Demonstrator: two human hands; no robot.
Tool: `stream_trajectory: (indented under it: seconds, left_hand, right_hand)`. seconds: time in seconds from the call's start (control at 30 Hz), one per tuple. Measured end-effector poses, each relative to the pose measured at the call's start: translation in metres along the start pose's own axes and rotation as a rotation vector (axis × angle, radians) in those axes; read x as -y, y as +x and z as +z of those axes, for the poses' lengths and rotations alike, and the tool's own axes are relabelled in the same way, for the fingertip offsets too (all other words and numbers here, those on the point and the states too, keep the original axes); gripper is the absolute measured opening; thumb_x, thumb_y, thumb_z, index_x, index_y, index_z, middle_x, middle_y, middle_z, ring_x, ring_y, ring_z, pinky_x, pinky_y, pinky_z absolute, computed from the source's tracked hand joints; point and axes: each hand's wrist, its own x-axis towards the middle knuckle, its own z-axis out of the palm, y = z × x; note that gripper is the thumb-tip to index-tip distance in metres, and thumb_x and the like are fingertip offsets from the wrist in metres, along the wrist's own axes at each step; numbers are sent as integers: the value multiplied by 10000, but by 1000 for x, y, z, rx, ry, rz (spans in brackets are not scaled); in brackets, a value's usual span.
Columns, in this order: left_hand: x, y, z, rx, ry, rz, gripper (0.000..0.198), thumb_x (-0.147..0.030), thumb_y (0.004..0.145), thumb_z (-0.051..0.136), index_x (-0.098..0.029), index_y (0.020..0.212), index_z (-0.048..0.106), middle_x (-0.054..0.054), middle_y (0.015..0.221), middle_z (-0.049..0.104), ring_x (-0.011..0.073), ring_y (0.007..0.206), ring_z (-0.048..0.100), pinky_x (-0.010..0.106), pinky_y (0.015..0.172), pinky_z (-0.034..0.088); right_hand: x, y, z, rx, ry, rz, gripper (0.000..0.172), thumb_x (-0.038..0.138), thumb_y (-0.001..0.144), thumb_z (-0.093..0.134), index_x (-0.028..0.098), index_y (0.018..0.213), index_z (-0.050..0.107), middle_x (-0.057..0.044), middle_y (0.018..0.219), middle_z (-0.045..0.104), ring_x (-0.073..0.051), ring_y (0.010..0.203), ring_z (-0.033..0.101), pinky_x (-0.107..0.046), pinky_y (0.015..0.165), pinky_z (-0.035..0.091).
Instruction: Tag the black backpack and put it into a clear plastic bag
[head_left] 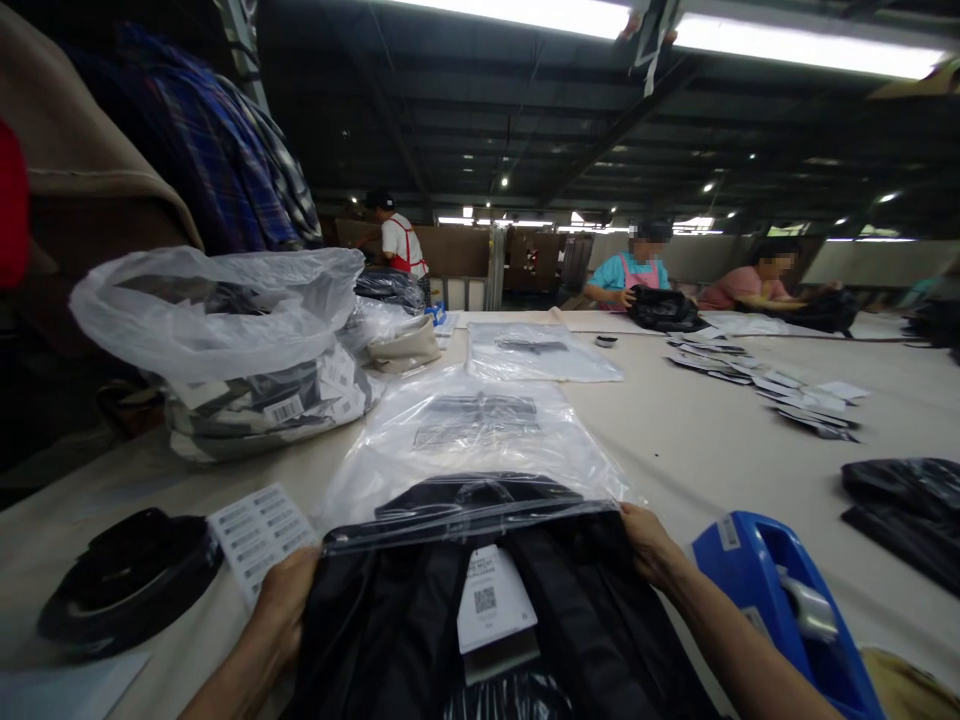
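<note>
A black backpack (375, 610) lies in front of me with its straps up and a white printed tag (495, 600) hanging between them. Its far end is inside the mouth of a clear plastic bag (480, 430), which is flat on the table. My left hand (287, 590) is closed on the backpack's left side by the bag's opening; its fingertips are partly hidden. On the other side, my right hand (646, 542) is closed on the backpack's right edge, at the corner of the bag's mouth. A sheet of barcode labels (259, 535) is beside my left hand.
A blue tape dispenser (780, 600) stands at right, a black strap roll (131, 580) at left. An open plastic bag (225, 330) with packed goods sits at back left. More clear bags (540, 355) and scattered tags (765, 385) lie farther back. Several people work beyond.
</note>
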Motion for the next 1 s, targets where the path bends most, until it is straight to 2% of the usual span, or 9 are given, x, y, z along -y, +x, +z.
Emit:
stream_trajectory:
  seconds: [0.1, 0.2, 0.33, 0.47, 0.57, 0.63, 0.77, 0.87, 1.0]
  left_hand:
    - [-3, -7, -2, 59, -64, -76, 65, -134, 719, 470, -170, 750, 514, 21, 572, 583, 211, 545, 600, 304, 539, 515]
    - [-2, -15, -12, 64, -48, -14, 74, -131, 700, 455, -177, 693, 512, 1, 601, 573, 176, 580, 579, 246, 544, 482]
    - [9, -29, -31, 48, 54, 43, 100, -197, 680, 424, -188, 591, 468, -14, 502, 491, 147, 467, 477, 209, 404, 358]
    - [30, -46, -52, 206, 87, 52, 170, -361, 600, 468, -198, 650, 472, -31, 511, 484, 134, 441, 466, 193, 398, 315]
    - [43, -55, -68, 366, 114, -38, 272, -440, 478, 482, -201, 609, 467, -40, 480, 447, 125, 411, 426, 202, 392, 266]
    - [48, -58, -78, 415, 155, -46, 288, -455, 430, 485, -206, 575, 464, -27, 474, 459, 137, 428, 424, 227, 411, 286]
    - [51, -63, -84, 380, 183, 4, 334, -524, 467, 516, -211, 553, 438, -28, 486, 457, 141, 465, 417, 245, 457, 319]
    - [50, -64, -80, 354, 279, 142, 371, -584, 559, 481, -215, 594, 449, -34, 503, 448, 159, 492, 451, 255, 473, 344]
    - [46, -57, -82, 320, 489, 406, 342, -513, 651, 436, -201, 772, 505, 21, 717, 598, 210, 718, 588, 297, 682, 448]
  right_hand:
    - [1, -9, -4, 29, -63, 5, 306, 457, 515, 661, 200, 570, 505, 14, 437, 485, -154, 463, 481, -280, 452, 382]
    - [0, -19, -11, -10, -153, -41, 263, 423, 466, 615, 207, 549, 489, 21, 457, 494, -151, 486, 467, -269, 462, 354]
    - [-2, -38, -24, -99, -308, -131, 228, 441, 467, 502, 226, 541, 505, 14, 498, 536, -180, 569, 500, -278, 528, 361]
    - [-11, -61, -41, -126, -444, -182, 262, 494, 472, 442, 240, 485, 506, -8, 513, 564, -214, 593, 526, -314, 584, 365]
    - [-25, -75, -56, -69, -542, -175, 295, 521, 494, 399, 246, 490, 506, -21, 537, 589, -233, 613, 556, -332, 615, 392]
    - [-36, -80, -65, -2, -590, -137, 327, 548, 522, 394, 249, 519, 524, -25, 572, 617, -242, 643, 579, -338, 637, 415]
    - [-50, -80, -77, 56, -586, -116, 320, 543, 536, 424, 252, 563, 555, -42, 686, 675, -266, 733, 622, -353, 700, 452]
    - [-56, -73, -85, 28, -558, -136, 314, 511, 474, 471, 256, 612, 593, -70, 787, 702, -306, 839, 633, -380, 787, 467]
    - [-70, -58, -95, -11, -559, -144, 370, 523, 466, 502, 266, 687, 649, -94, 829, 709, -341, 874, 637, -415, 807, 490]
